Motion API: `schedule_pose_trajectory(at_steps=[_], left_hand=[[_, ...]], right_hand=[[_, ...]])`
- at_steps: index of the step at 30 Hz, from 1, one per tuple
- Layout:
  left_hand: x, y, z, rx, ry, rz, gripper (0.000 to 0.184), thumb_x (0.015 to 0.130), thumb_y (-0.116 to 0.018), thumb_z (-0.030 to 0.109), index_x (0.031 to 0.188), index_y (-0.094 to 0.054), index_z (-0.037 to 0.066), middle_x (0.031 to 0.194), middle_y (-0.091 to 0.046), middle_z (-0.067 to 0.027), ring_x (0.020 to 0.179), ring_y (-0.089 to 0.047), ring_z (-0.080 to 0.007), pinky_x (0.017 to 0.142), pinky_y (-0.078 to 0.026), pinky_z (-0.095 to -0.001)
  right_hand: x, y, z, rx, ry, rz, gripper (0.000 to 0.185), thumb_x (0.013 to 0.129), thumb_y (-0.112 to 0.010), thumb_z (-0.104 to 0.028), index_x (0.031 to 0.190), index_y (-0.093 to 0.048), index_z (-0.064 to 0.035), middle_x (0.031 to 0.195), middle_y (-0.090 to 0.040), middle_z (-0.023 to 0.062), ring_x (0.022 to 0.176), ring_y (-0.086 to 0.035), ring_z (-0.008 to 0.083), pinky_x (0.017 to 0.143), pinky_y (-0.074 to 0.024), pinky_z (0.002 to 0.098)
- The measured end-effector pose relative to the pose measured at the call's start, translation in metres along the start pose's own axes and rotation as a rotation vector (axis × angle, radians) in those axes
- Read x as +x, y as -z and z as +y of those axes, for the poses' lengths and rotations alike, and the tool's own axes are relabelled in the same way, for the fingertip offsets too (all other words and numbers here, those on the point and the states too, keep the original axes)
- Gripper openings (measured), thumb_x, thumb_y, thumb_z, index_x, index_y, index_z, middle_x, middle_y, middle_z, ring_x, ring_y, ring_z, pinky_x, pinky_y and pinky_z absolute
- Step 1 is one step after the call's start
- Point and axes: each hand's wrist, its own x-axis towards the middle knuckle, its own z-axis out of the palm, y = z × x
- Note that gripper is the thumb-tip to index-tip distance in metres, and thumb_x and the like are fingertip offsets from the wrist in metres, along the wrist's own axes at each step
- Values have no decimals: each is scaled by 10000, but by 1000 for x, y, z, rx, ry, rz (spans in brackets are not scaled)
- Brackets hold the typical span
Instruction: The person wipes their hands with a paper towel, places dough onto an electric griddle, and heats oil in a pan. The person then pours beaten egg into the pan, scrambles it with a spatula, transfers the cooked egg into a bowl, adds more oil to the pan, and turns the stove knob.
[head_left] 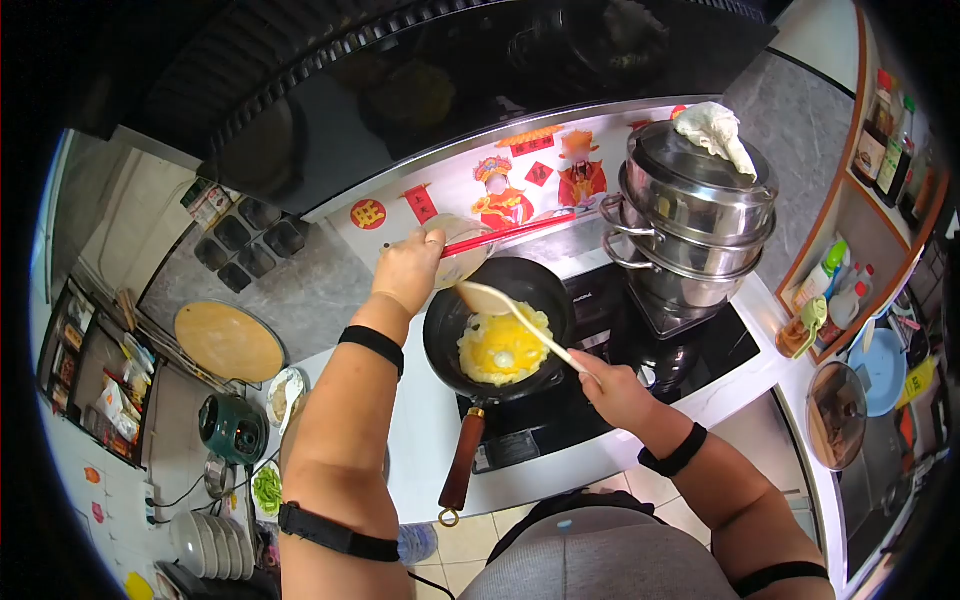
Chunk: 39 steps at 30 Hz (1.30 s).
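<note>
Over the far left side of the black frying pan (442, 350), my left hand (409, 270) is closed around a bowl (460, 262) and red chopsticks (510, 231). My right hand (622, 397) grips the handle of a pale wooden spatula (487, 300), whose head is over the upper part of the pan. Yellow and whitish egg (503, 345) lies in the middle of the pan. The pan's brown handle (463, 460) points toward me.
A stacked metal steamer (697, 215) with a white cloth (716, 135) on top stands right of the pan. A round wooden board (230, 341), a green appliance (233, 428) and a plate of chopped greens (267, 490) are at the left. A glass lid (837, 415) is at the right.
</note>
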Motion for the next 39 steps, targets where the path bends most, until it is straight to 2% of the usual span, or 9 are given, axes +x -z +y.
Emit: schedule_pose_trajectory(at_steps=[8,10,15,23,29,35,37,38,39], left_hand=[[-2,-2,0,13,8,9,133,798,-555,107,917,-509,66,840,-585,-142,716,-628,-321,627,-523,-409],[-2,-3,0,12,8,27,135,800,-559,114,915,-510,65,840,-586,-144,709,-629,-323,625,-524,-407],[-5,-4,1,-7,27,17,146,801,-560,122,925,-508,65,854,-590,-143,731,-628,-325,639,-522,-412],[-9,-7,-5,-56,135,7,173,801,-555,123,961,-517,68,871,-597,-149,758,-621,-343,668,-517,-424],[-12,-7,-13,-125,222,16,184,801,-531,98,980,-515,60,906,-603,-171,778,-612,-368,684,-502,-452],[-24,-23,-29,-262,462,51,165,801,-526,122,947,-513,46,830,-617,-197,791,-597,-395,711,-488,-454],[-37,-44,-46,-400,598,111,167,802,-509,136,933,-507,33,782,-618,-213,793,-619,-353,653,-504,-428],[-42,-51,-58,-601,720,8,180,804,-488,149,936,-510,30,722,-604,-165,674,-627,-289,535,-507,-382],[-51,-60,-64,-600,728,9,180,804,-488,149,936,-510,30,722,-604,-165,674,-627,-289,535,-507,-382]], right_hand=[[5,0,-3,-136,-4,83,384,846,-522,-80,1229,-500,-60,747,-618,219,659,-630,348,611,-512,389],[6,-5,-5,-100,-53,65,365,829,-541,-101,1192,-523,-70,688,-598,230,641,-612,376,605,-502,447],[-2,-12,-9,-153,14,-10,363,828,-538,-106,1191,-526,-93,657,-591,220,615,-608,372,581,-501,457],[-3,3,-10,-462,36,-39,351,822,-551,-144,1172,-544,-120,624,-595,140,547,-597,311,529,-500,425],[5,21,-15,-634,21,-74,347,805,-546,-151,1150,-561,-123,666,-611,119,596,-610,290,542,-503,406],[9,32,-19,-515,14,-106,313,757,-564,-125,1068,-567,-100,695,-616,144,634,-611,331,588,-505,427],[15,43,-26,-452,2,-140,294,740,-572,-113,1033,-566,-89,713,-618,160,655,-610,351,612,-504,436],[19,49,-29,-419,-10,-187,285,726,-579,-96,1010,-557,-79,735,-619,179,690,-609,364,641,-500,441],[24,54,-32,-386,-21,-235,277,712,-586,-80,987,-548,-69,758,-619,197,725,-607,376,671,-496,447]])
